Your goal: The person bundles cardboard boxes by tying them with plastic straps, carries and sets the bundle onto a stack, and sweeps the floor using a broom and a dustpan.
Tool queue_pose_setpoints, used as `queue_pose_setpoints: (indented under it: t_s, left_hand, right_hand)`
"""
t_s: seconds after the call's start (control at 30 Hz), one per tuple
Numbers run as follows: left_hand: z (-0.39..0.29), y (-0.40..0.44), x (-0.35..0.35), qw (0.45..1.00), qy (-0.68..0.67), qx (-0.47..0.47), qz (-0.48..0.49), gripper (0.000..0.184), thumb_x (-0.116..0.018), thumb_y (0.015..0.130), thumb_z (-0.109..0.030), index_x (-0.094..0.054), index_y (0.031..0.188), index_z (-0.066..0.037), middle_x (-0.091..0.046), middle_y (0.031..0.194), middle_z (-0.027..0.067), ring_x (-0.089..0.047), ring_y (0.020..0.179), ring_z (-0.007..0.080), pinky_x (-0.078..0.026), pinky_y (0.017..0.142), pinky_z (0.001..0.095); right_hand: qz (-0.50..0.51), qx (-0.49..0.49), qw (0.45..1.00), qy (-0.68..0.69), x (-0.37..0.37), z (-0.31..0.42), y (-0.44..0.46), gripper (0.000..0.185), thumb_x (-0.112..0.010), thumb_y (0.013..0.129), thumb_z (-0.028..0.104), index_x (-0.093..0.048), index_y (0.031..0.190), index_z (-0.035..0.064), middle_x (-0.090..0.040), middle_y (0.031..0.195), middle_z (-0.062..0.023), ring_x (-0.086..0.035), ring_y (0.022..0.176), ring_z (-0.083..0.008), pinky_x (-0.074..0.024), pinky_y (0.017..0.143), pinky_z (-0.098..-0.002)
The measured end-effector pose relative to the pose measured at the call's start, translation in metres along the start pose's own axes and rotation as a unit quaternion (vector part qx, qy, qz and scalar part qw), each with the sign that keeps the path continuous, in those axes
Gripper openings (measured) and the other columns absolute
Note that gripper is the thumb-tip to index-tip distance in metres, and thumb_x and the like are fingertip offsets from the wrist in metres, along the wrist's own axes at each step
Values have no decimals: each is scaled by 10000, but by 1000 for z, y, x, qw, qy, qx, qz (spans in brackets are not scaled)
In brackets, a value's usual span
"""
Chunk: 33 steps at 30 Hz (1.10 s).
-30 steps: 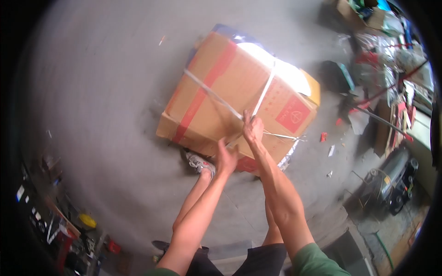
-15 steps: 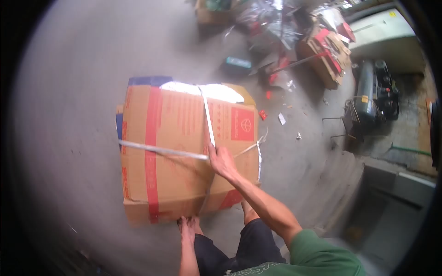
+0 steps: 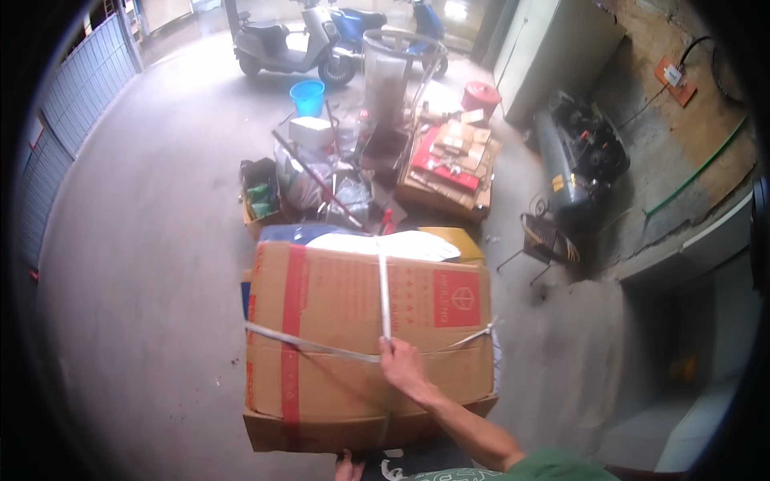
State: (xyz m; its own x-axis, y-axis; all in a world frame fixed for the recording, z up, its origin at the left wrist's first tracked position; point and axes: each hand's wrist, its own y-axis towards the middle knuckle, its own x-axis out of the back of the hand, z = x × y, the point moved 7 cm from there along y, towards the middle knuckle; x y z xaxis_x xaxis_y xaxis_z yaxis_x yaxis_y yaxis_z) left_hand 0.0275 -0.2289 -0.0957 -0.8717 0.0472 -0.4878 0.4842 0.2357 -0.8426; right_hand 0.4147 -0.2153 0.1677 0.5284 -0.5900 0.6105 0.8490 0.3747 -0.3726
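Note:
A large cardboard bundle (image 3: pixel 345 305) with red print is bound by a white strap (image 3: pixel 384 290) that crosses on its top face. My right hand (image 3: pixel 403 369) is closed on the strap at the crossing, near the middle of the box. At the bundle's near lower edge, my left hand (image 3: pixel 348 466) touches the underside; its fingertips are hidden beneath the cardboard. Silver and blue material shows along the far side, with a thin string knotted at the right.
Beyond the bundle lie bagged scraps (image 3: pixel 305 172), stacked flat cardboard (image 3: pixel 449 172), a blue bucket (image 3: pixel 307 99) and a red bucket (image 3: pixel 481 98). Scooters (image 3: pixel 297 48) stand farther back. An air compressor (image 3: pixel 573 160) is at the right, beside a wire stand (image 3: pixel 549 240).
The view has tilted up towards the scooters and scraps. My left hand has gone from the strap area to the bundle's lower edge, while my right hand keeps hold of the strap.

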Motion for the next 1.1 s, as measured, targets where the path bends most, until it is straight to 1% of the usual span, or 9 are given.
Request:
queue_pose_setpoints:
  t_s: [0.07,0.13,0.2,0.33,0.4,0.6,0.8,0.93,1.1]
  left_hand:
    - [18,-8,-78,998,34,-4,50,547,-573,949,-214,-310,1426,-161,-453,1350,122,-507,1171,300,-393,1050,498]
    - [18,34,-141,993,61,2,100,535,-570,952,-201,-320,1423,-158,-460,1346,119,-511,1166,294,-397,1048,492]
    - [42,69,-191,980,127,41,148,548,-563,951,-311,-345,1401,-89,-468,1365,122,-478,1227,298,-403,1051,474]
    - [37,101,-369,964,207,63,154,443,-536,967,-184,-404,1370,-56,-516,1305,91,-511,1167,224,-430,1005,376]
    - [37,166,-420,949,259,-24,178,559,-570,948,-242,-352,1416,-27,-480,1365,117,-476,1228,240,-400,1029,357]
    - [51,226,-643,922,327,5,207,786,-617,895,-434,-310,1415,69,-392,1446,170,-382,1319,249,-295,1099,327]
    - [74,359,-827,907,380,-33,180,946,-588,852,-582,-207,1461,34,-293,1497,187,-274,1389,260,-232,1127,332]
    - [51,458,-943,915,396,-70,-9,1041,-632,746,-697,-263,1443,-17,-273,1494,146,-280,1368,288,-271,1101,359]
    - [57,611,-998,872,478,-10,-102,1235,-558,651,-845,-346,1308,178,-449,1298,317,-535,1167,342,-457,937,394]
  right_hand:
    - [-88,23,996,14,80,-8,14,409,-465,967,348,-597,789,4,-568,645,-212,-560,594,-363,-422,575,-456]
    - [-124,8,992,15,118,-10,66,414,-468,962,355,-614,810,0,-613,713,-241,-592,690,-445,-439,609,-499]
    - [-173,18,985,17,188,-24,96,417,-482,960,350,-609,793,-9,-579,630,-200,-587,605,-355,-424,569,-449]
    - [-248,37,967,34,314,-22,172,418,-488,974,327,-597,731,5,-494,575,-7,-451,536,-121,-370,493,-319]
    - [-289,6,955,69,352,-33,238,412,-491,972,321,-591,728,4,-491,578,-13,-454,512,-112,-369,464,-305]
    - [-310,7,951,15,489,-3,393,406,-463,984,280,-628,798,-42,-586,637,-69,-577,580,-143,-437,514,-306]
    - [-240,27,970,-37,580,0,595,379,-526,956,286,-625,776,-32,-565,605,-46,-504,500,-114,-394,459,-304]
    - [-169,70,980,-79,608,-22,778,365,-585,923,294,-624,778,-38,-560,600,-42,-501,530,-118,-400,483,-318]
    - [-139,53,986,-81,588,-94,964,372,-623,898,295,-611,793,-61,-571,616,-67,-510,571,-144,-417,526,-333]
